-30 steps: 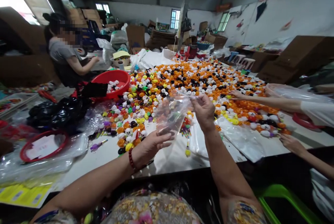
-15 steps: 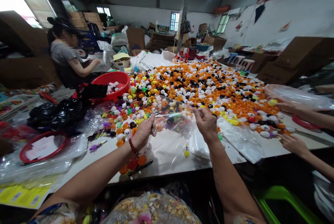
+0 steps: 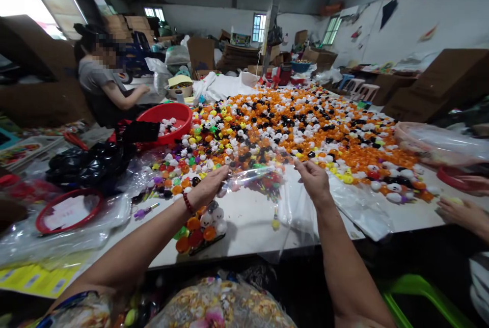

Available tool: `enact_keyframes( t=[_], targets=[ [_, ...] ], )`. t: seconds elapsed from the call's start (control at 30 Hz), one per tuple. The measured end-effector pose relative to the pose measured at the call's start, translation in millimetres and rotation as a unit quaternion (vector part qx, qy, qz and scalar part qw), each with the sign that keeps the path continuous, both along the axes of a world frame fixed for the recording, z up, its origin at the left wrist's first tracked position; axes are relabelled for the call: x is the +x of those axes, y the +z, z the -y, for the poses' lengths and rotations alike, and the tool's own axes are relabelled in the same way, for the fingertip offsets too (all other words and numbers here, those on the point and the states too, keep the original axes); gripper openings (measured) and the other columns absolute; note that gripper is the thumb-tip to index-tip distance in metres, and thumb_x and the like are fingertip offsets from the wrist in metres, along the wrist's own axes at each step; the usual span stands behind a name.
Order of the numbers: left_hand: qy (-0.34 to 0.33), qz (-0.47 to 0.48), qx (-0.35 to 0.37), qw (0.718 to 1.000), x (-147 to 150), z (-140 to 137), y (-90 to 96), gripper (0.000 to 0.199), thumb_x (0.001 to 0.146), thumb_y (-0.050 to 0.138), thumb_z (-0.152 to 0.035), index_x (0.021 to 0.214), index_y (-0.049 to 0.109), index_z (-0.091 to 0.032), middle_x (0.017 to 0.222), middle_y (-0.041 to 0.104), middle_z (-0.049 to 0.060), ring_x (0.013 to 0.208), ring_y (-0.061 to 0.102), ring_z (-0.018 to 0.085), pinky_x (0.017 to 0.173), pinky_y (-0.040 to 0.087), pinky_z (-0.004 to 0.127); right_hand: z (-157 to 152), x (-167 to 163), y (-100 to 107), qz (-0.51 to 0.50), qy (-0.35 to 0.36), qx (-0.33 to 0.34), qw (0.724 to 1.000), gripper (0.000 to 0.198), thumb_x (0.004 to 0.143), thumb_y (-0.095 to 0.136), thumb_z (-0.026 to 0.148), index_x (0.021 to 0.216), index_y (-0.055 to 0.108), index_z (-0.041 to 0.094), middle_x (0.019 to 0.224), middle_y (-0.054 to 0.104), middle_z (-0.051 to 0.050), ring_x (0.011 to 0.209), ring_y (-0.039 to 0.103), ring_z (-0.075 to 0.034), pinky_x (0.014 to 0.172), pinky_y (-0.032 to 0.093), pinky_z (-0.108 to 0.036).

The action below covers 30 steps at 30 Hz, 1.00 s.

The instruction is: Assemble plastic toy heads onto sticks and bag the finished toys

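A clear plastic bag [image 3: 250,178] is stretched above the white table [image 3: 244,239] between my two hands. My left hand [image 3: 209,185], with a red bead bracelet at the wrist, has its fingers pressed together on one side of the bag. The opposite side is pinched by the thumb and fingers of my right hand [image 3: 314,181]. Through the film, loose colourful toy heads show blurred. Close to my left wrist stands a cluster of orange, white and green toy heads [image 3: 206,223]. More clear bags [image 3: 359,208] lie beside my right forearm.
A wide heap of orange, white and black toy heads [image 3: 290,119] covers the table's far side. At left are a red basin [image 3: 179,132], a red tray [image 3: 97,210] and black bags [image 3: 87,167]. Another person's hand [image 3: 464,213] is at right; a seated person [image 3: 101,81] works at left.
My hands have moved slightly apart, my right hand shifting right, and the bag is spread between them. The co-worker's hands at right have moved further right.
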<state>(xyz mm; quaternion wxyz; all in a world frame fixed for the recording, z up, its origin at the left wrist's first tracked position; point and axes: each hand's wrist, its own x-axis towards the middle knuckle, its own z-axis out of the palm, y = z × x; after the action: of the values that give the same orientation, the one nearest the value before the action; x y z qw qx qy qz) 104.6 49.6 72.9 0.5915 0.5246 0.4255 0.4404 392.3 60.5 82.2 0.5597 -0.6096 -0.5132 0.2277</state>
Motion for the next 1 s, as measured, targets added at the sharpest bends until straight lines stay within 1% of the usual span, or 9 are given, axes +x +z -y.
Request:
enact_keyframes(
  t=[0.07,0.13,0.3,0.47,0.57,0.73,0.8,0.9,1.0],
  targets=[
    [-0.036,-0.013,0.016,0.999,0,2,-2.3,0.052,0.068,0.068,-0.068,0.067,0.049,-0.02,0.051,0.049,-0.005,0.039,0.037,0.006,0.039,0.026,0.021,-2,2,-1,-0.01,0.007,-0.012,1.0,0.059,0.055,0.067,0.078,0.056,0.06,0.019,0.048,0.046,0.004,0.047,0.042,-0.011,0.04,0.042,-0.024],
    [-0.046,-0.04,0.01,0.998,0,3,-4.1,0.052,0.07,0.067,-0.067,0.063,0.047,-0.02,0.046,0.046,-0.005,0.037,0.036,0.007,0.038,0.025,0.021,-4,3,-3,-0.023,0.013,-0.023,0.999,0.06,0.051,0.069,0.078,0.055,0.058,0.019,0.048,0.045,0.005,0.046,0.041,-0.01,0.039,0.041,-0.024],
    [0.102,-0.035,-0.043,0.993,-4,-10,0.5,0.053,0.072,0.065,-0.065,0.057,0.036,-0.022,0.042,0.029,-0.009,0.036,0.023,0.006,0.039,0.018,0.022,-3,3,-10,-0.046,0.071,-0.057,0.995,0.06,0.043,0.077,0.074,0.056,0.057,0.019,0.049,0.047,0.006,0.046,0.039,-0.009,0.042,0.036,-0.024],
    [0.146,-0.104,0.005,0.984,-19,-35,15.0,0.036,0.07,0.07,-0.044,0.055,0.05,-0.018,0.049,0.041,-0.005,0.045,0.032,0.007,0.044,0.023,0.021,8,4,-28,-0.058,0.149,-0.115,0.98,0.052,0.046,0.082,0.063,0.061,0.062,0.018,0.055,0.053,0.005,0.052,0.044,-0.009,0.05,0.038,-0.024],
    [0.165,-0.152,0.001,0.975,-28,-47,22.9,0.024,0.069,0.067,-0.032,0.057,0.052,-0.017,0.048,0.041,-0.005,0.046,0.032,0.008,0.045,0.024,0.02,18,7,-48,-0.069,0.183,-0.148,0.969,0.048,0.048,0.082,0.059,0.063,0.064,0.017,0.058,0.057,0.004,0.055,0.047,-0.01,0.053,0.04,-0.024],
    [0.152,-0.239,-0.039,0.958,-29,-64,25.7,0.023,0.072,0.062,-0.024,0.057,0.046,-0.018,0.047,0.041,-0.005,0.043,0.03,0.007,0.044,0.021,0.021,32,4,-80,-0.148,0.149,-0.195,0.958,0.042,0.06,0.077,0.055,0.064,0.056,0.019,0.058,0.059,0.004,0.054,0.053,-0.01,0.056,0.047,-0.025],
    [0.145,-0.271,-0.029,0.951,-25,-69,22.2,0.027,0.076,0.061,-0.026,0.057,0.043,-0.019,0.046,0.039,-0.006,0.042,0.027,0.007,0.044,0.02,0.021,35,1,-87,-0.196,0.13,-0.219,0.947,0.04,0.063,0.076,0.053,0.069,0.053,0.021,0.054,0.057,0.006,0.047,0.049,-0.009,0.052,0.048,-0.025],
    [0.154,-0.296,-0.024,0.942,-18,-78,14.1,0.032,0.084,0.054,-0.029,0.058,0.037,-0.02,0.046,0.032,-0.007,0.042,0.024,0.007,0.044,0.018,0.022,41,-1,-89,-0.249,0.116,-0.224,0.935,0.04,0.059,0.081,0.047,0.076,0.057,0.02,0.052,0.054,0.01,0.043,0.044,-0.006,0.046,0.044,-0.021],
    [0.162,-0.329,-0.035,0.93,-16,-87,6.1,0.032,0.09,0.044,-0.032,0.062,0.035,-0.022,0.048,0.028,-0.007,0.043,0.025,0.009,0.045,0.019,0.024,51,1,-92,-0.309,0.146,-0.241,0.908,0.042,0.049,0.088,0.035,0.082,0.066,0.019,0.065,0.064,0.006,0.053,0.055,-0.008,0.05,0.047,-0.02]
  ],
)
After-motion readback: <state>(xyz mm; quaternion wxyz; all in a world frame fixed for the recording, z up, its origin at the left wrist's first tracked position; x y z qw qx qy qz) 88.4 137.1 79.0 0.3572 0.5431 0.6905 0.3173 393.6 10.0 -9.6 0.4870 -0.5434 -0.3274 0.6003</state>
